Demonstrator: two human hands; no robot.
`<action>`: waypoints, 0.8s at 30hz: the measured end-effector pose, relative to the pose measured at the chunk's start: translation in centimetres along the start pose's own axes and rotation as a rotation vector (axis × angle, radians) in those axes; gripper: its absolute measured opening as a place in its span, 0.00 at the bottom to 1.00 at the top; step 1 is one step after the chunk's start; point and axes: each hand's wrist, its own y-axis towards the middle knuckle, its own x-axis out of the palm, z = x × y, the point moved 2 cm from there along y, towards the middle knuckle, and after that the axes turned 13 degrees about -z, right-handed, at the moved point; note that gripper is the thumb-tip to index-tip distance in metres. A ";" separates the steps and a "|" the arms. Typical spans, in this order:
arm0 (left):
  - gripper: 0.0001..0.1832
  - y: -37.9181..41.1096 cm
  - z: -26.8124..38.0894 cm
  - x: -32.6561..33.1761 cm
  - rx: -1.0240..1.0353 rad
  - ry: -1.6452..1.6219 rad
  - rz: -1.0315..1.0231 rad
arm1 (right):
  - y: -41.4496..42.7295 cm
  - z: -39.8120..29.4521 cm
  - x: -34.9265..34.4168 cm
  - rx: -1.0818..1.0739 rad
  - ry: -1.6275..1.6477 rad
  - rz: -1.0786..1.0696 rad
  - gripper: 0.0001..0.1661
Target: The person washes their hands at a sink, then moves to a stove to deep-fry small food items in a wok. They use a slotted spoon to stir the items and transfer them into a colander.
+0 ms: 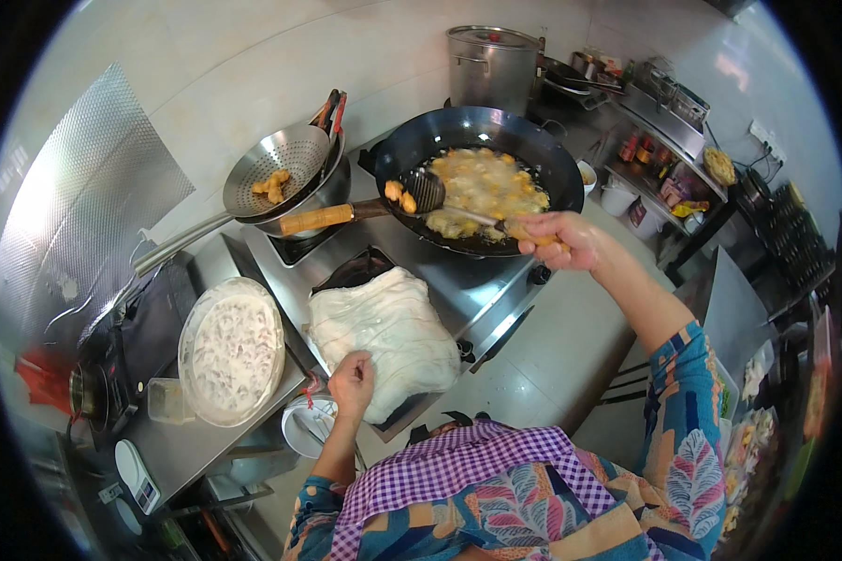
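My right hand grips the light-coloured handle of a slotted skimmer. Its head, at the wok's left side, carries a few browned fried pieces. Battered pieces bubble in oil in the large black wok. My left hand lies curled at the near edge of a folded white cloth; whether its fingers hold the cloth I cannot tell. Left of the wok, a perforated strainer with a long metal handle rests over a metal bowl and contains some fried pieces.
A round tub of white batter with pieces stands on the left counter, beside a clear plastic container and a kitchen scale. A wooden handle juts left from the wok. A lidded stockpot stands behind; a shelf holds bottles at right.
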 end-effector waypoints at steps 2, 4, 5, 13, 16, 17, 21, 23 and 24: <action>0.06 0.1 0.1 0.1 -0.008 -0.028 0.006 | 1.4 -2.4 1.0 -0.026 -0.119 0.052 0.16; 0.06 0.1 0.1 0.2 -0.021 -0.042 0.005 | 2.9 -5.1 2.8 -0.080 -0.286 0.109 0.28; 0.06 0.1 0.2 0.1 -0.031 -0.039 0.003 | 3.5 -6.5 5.0 -0.093 -0.357 0.083 0.30; 0.06 0.3 1.7 -0.6 -0.024 -0.055 0.002 | 14.9 -9.2 14.9 -0.171 -0.894 0.125 0.35; 0.06 0.2 1.4 -0.4 0.008 -0.055 0.009 | 14.3 -7.8 14.0 -0.340 -1.450 0.374 0.34; 0.06 0.5 1.6 -0.4 0.016 -0.061 0.011 | 12.8 -7.6 11.7 -0.512 -1.593 0.433 0.34; 0.06 0.1 0.5 -0.1 0.002 -0.094 0.018 | 2.6 -5.0 6.6 -0.389 -1.516 0.503 0.31; 0.06 0.2 0.5 0.0 0.021 -0.068 0.017 | -0.4 -1.7 2.3 -0.423 -1.577 0.593 0.28; 0.06 0.1 0.4 -0.1 0.028 -0.049 0.013 | -1.9 -0.1 2.4 -0.294 -1.545 0.612 0.27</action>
